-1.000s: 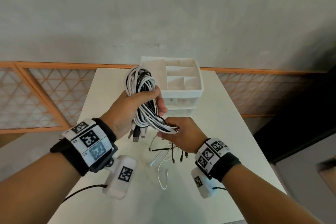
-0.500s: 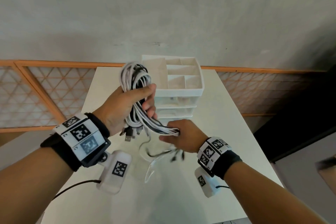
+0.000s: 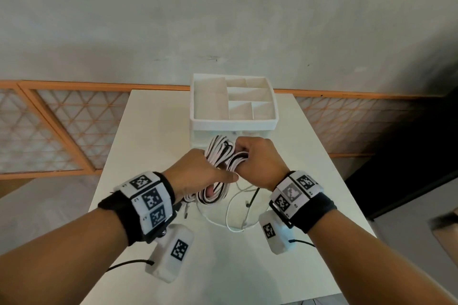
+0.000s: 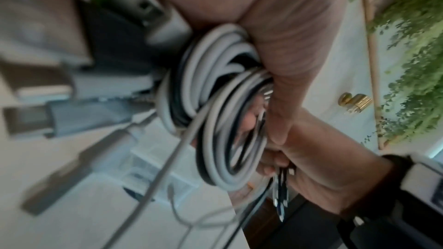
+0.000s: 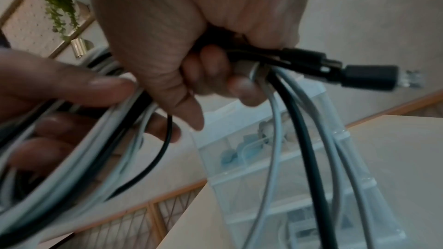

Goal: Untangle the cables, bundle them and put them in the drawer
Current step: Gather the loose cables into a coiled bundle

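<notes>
A coiled bundle of white and black cables [image 3: 219, 156] hangs between my hands just above the white table [image 3: 153, 136], in front of the white drawer unit [image 3: 198, 135]. My left hand [image 3: 205, 177] grips the near side of the coil, fingers curled round the loops [image 4: 215, 101]. My right hand [image 3: 255, 158] grips its far right side, fingers closed on several strands [image 5: 278, 139]. A black plug [image 5: 366, 77] sticks out past them. Loose white and black cable ends [image 3: 235, 213] trail down onto the table. From here the unit's drawers look closed.
The drawer unit carries an open tray with compartments [image 3: 272, 121] on top. An orange-framed lattice railing [image 3: 62, 131] runs behind the table below a grey wall. A dark drop lies past the table's right edge [image 3: 347, 193].
Both hands have come down with the bundle, from in front of the top tray to low in front of the drawers. My right hand has moved up from the hanging strands onto the coil.
</notes>
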`<action>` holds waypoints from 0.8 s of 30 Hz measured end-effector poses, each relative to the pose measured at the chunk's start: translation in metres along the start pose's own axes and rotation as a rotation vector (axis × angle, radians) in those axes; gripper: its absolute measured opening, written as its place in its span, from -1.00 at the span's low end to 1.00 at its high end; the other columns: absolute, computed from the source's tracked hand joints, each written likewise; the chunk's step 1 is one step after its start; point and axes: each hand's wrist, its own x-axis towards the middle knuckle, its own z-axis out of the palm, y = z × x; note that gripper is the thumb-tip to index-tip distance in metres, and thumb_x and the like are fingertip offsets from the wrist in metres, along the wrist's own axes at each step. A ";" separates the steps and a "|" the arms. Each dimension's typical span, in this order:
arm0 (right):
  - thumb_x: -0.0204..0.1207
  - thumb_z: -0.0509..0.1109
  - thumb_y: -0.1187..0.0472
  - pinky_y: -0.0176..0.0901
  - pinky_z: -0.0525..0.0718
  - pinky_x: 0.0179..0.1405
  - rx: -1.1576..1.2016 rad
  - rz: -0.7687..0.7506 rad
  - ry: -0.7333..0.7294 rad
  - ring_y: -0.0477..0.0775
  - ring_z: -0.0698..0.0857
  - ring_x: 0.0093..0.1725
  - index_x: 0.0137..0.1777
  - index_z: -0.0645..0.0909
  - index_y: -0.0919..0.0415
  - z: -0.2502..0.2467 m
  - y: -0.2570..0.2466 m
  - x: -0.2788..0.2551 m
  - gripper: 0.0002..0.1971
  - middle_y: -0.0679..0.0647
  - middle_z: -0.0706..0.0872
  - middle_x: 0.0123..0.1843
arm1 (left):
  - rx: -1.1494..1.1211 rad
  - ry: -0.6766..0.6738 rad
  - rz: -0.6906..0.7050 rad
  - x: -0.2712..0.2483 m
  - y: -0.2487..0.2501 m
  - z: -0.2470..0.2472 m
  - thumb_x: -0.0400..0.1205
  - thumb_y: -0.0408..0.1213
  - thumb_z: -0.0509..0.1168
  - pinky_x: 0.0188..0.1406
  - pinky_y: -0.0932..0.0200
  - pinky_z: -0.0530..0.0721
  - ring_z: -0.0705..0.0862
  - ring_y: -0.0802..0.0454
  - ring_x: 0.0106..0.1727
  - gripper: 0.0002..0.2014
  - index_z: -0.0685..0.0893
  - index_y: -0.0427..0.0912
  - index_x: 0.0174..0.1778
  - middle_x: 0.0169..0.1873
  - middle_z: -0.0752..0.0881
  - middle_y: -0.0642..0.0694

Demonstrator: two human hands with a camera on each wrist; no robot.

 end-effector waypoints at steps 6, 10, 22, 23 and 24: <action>0.24 0.67 0.07 -0.10 0.68 0.19 -0.048 -0.004 -0.318 -0.08 0.73 0.13 0.22 0.66 -0.11 0.005 0.016 -0.014 -0.49 -0.18 0.77 0.12 | -0.166 0.334 0.190 0.007 0.020 -0.033 0.48 -0.20 0.53 -0.06 -0.36 0.80 0.62 -0.01 -0.53 -0.84 0.72 -0.18 -0.25 -0.63 0.62 -0.06; 0.08 0.69 -0.36 -0.06 0.50 0.52 0.067 -0.015 -0.320 -0.13 0.58 0.48 0.54 0.43 -0.20 0.028 -0.006 -0.015 -0.02 -0.24 0.63 0.47 | -0.185 0.379 0.325 0.008 0.032 -0.031 0.50 -0.22 0.47 -0.11 -0.43 0.77 0.62 -0.03 -0.54 -0.89 0.68 -0.09 -0.31 -0.61 0.62 -0.06; 0.42 0.57 0.22 -0.25 0.52 -0.41 0.043 0.097 -0.235 -0.14 0.54 -0.49 -0.49 0.52 0.06 0.029 0.026 -0.015 -0.67 -0.03 0.61 -0.51 | -0.081 0.025 0.233 -0.014 0.019 -0.053 0.59 -0.18 0.47 -0.12 -0.09 0.73 0.68 -0.11 -0.40 -0.82 0.72 -0.23 -0.09 -0.47 0.67 -0.23; 0.39 0.58 0.23 -0.29 0.42 -0.46 0.030 0.121 -0.188 -0.16 0.43 -0.53 -0.53 0.45 0.05 0.025 0.032 -0.015 -0.61 -0.07 0.49 -0.56 | 0.058 -0.071 0.145 -0.015 0.013 -0.052 0.54 -0.06 0.51 -0.07 -0.08 0.75 0.73 -0.09 -0.35 -0.78 0.76 -0.13 -0.06 -0.39 0.75 -0.23; 0.38 0.58 0.24 -0.33 0.34 -0.49 0.022 0.134 -0.143 -0.15 0.35 -0.55 -0.55 0.40 0.05 0.021 0.035 -0.016 -0.57 -0.08 0.41 -0.59 | 0.171 -0.155 0.073 -0.016 0.008 -0.045 0.50 0.04 0.52 -0.02 -0.07 0.77 0.75 -0.06 -0.31 -0.72 0.77 -0.05 -0.03 -0.35 0.80 -0.20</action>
